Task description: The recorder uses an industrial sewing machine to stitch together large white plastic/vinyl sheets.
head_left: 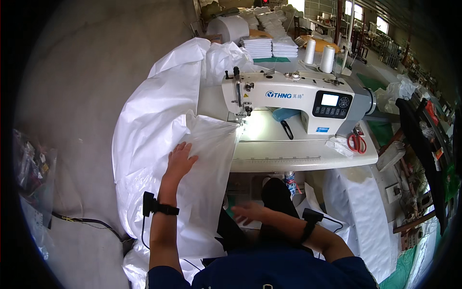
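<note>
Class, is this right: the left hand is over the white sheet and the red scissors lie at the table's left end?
Wrong side: the head view shows the red scissors at the right end of the table. The left hand is over the white sheet.

I saw a dark navy top [269, 269] with short sleeves [166, 278], a small metallic loop [267, 286] low on it, and black trousers [277, 198]; the left hand [180, 161] and right hand [250, 213] were bare. A black strap [167, 209] ringed the left forearm [164, 236], bearing a boxy black module [148, 204] with a thin dark cable [144, 236]. The right forearm [288, 225] had a similar dark band [307, 232], with its own block-shaped unit [313, 216] and black lead [334, 221].
</note>
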{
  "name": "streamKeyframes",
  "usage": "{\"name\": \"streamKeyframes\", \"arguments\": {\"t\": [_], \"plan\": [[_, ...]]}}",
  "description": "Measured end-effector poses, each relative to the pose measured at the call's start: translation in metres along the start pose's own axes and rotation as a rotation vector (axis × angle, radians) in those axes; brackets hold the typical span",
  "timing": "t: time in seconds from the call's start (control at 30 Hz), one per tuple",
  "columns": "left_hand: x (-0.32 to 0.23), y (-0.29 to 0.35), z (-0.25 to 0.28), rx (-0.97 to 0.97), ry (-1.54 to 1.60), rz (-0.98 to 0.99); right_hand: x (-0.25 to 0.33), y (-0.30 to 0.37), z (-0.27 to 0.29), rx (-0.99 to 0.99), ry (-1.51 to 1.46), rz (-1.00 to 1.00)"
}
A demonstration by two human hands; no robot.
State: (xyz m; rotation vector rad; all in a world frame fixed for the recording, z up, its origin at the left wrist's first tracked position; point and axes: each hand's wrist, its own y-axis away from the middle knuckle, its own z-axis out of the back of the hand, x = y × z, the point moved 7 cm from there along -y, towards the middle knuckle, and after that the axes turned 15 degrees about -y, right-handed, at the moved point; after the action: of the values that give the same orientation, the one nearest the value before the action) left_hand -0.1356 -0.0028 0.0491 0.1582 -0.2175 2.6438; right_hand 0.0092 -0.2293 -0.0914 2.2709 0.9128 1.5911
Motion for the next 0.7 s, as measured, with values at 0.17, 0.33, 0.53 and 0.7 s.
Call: {"name": "streamKeyframes", "arguments": {"t": [0.17, 0.33, 0.53, 0.7], "plan": [[-0.111, 0.085, 0.039, 0.113, 0.216, -0.160, 0.038, -0.032, 0.026, -0.175, -0.213, 0.248], [-0.104, 0.206, -0.070, 0.268, -0.039, -0.249, 0.056, -0.034, -0.017, -0.183, -0.189, 0.233], [-0.096, 0.235, -0.021, 0.409, 0.247, -0.318, 0.035, -0.059, -0.022, -0.204, -0.286, 0.458], [-0.094, 0.179, 0.077, -0.048, 0.271, -0.208, 0.036, -0.024, -0.018, -0.293, -0.283, 0.444]]}}
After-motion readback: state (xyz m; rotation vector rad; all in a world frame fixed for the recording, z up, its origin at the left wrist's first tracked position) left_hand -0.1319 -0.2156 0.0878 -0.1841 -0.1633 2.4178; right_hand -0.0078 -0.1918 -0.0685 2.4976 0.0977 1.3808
